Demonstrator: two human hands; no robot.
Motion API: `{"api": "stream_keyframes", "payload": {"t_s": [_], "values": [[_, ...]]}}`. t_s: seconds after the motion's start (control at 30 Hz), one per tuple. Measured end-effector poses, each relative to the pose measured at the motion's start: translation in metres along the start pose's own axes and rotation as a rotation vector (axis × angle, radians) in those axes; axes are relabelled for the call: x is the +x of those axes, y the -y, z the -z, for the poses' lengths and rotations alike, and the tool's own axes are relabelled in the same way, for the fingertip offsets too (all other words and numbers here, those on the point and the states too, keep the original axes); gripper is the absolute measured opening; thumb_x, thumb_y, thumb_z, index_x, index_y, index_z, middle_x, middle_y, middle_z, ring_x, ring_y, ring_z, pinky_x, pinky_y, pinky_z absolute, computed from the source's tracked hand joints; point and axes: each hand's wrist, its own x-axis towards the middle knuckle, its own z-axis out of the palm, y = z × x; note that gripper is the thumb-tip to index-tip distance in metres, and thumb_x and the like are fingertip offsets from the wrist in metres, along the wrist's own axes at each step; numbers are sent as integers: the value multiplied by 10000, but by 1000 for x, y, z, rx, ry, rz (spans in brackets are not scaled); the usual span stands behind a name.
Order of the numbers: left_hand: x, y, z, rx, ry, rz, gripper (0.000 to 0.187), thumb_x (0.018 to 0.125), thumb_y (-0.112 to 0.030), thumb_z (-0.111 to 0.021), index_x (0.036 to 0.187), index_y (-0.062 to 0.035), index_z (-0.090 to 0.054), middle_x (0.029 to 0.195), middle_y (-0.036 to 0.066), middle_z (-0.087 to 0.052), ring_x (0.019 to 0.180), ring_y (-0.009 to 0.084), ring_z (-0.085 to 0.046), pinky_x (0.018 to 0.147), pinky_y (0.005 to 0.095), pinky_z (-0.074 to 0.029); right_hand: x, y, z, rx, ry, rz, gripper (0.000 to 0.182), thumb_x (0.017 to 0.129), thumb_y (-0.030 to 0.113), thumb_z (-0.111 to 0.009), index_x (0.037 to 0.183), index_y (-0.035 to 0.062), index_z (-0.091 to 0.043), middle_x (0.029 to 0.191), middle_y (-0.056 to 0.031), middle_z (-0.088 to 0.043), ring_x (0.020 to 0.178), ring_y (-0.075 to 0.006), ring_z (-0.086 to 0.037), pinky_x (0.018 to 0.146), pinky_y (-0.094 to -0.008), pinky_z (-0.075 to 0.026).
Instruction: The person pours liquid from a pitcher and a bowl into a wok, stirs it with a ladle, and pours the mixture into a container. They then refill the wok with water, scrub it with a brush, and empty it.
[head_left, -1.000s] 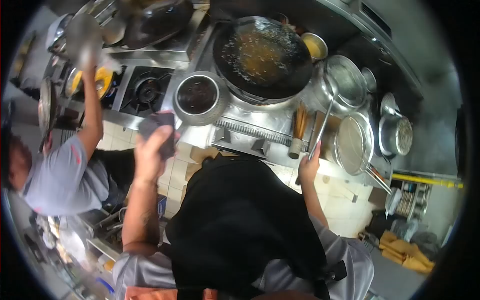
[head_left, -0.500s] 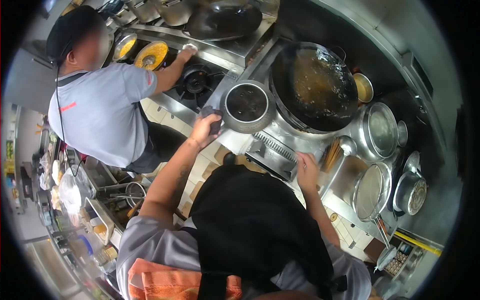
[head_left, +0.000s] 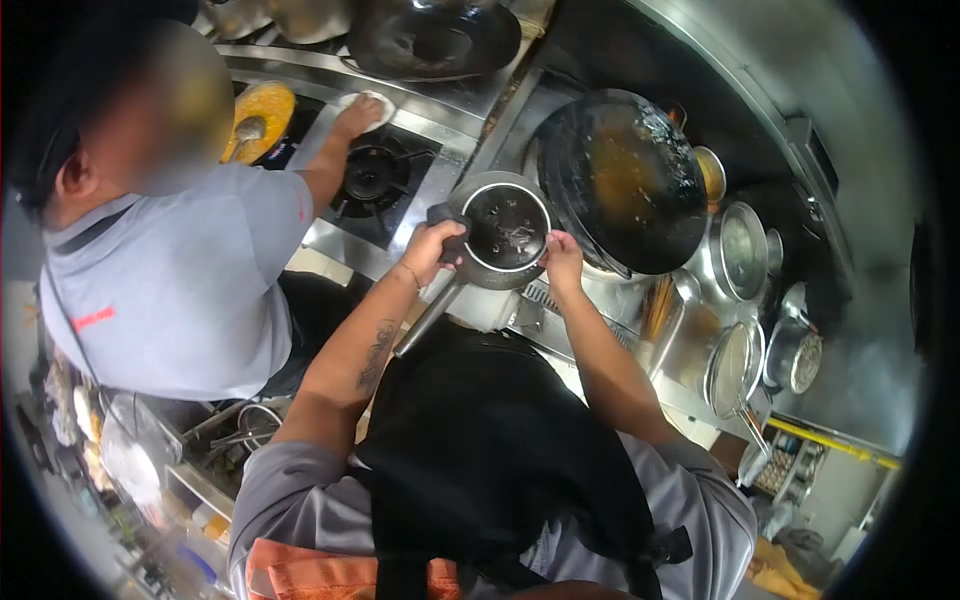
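A grey, long-handled pan (head_left: pixel 485 272) sits in front of me, with a pale-rimmed round opening and dark, glossy contents. Its metal handle (head_left: pixel 430 318) points down and left towards my apron. My left hand (head_left: pixel 430 252) is closed around a bunched dark cloth (head_left: pixel 450 228), pressed at the pan's left side. At the opposite side, my right hand (head_left: pixel 563 262) has its thumb and fingertips pinched at the pale rim. Just beyond the pan is a large black wok (head_left: pixel 625 185) holding brownish liquid.
On the left a co-worker (head_left: pixel 180 270) reaches across the stove, one hand on a white cloth (head_left: pixel 378 108) beside a bare burner (head_left: pixel 372 175). A pan of yellow food (head_left: pixel 265 115) is near them. Metal bowls (head_left: pixel 742 250) and a mesh strainer (head_left: pixel 733 370) stand at right.
My right hand has moved up and left to the pan's rim. The pan's handle now shows at lower left. The co-worker appears nearer, with the white cloth spread flatter under their hand.
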Motion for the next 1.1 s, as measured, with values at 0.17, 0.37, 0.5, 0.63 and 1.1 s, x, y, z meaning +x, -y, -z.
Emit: {"api": "stream_keyframes", "payload": {"t_s": [0.17,0.37,0.5,0.63,1.1], "values": [[13,-3,0,-28,9,10,326,879,-322,-738,1029,-34,-705,807,63,-675,559,187,-637,458,292,-460,6,6,-1,44,-58,-57,151,1077,137,-585,1087,20,-680,809,-35,-661,620,-105,-580,580,-279,-501],[12,-3,-3,-95,-40,-24,288,862,-293,-753,994,-43,-705,776,60,-668,538,191,-635,442,305,-449,5,6,-4,16,-46,-35,109,1068,96,-571,1067,24,-653,785,-24,-624,608,-108,-541,559,-288,-454],[2,-6,-8,-109,-96,-32,258,862,-259,-753,975,-34,-696,759,75,-678,542,188,-651,428,305,-464,-6,20,-10,15,-55,-18,105,1081,77,-539,1055,35,-631,772,-12,-609,621,-98,-529,591,-273,-452],[-15,-9,-13,-115,-61,-100,277,882,-278,-719,1016,-37,-693,781,72,-677,550,184,-629,435,284,-443,-7,13,-2,93,11,58,68,1082,92,-556,1078,48,-607,820,-10,-615,633,-92,-542,571,-276,-460],[-157,15,-37,-404,-216,-333,319,893,-259,-722,1082,-12,-652,845,95,-683,545,183,-631,416,278,-455,-52,94,9,-35,418,134,92,1078,71,-544,1052,41,-628,802,-11,-612,641,-92,-535,589,-260,-448]]}}
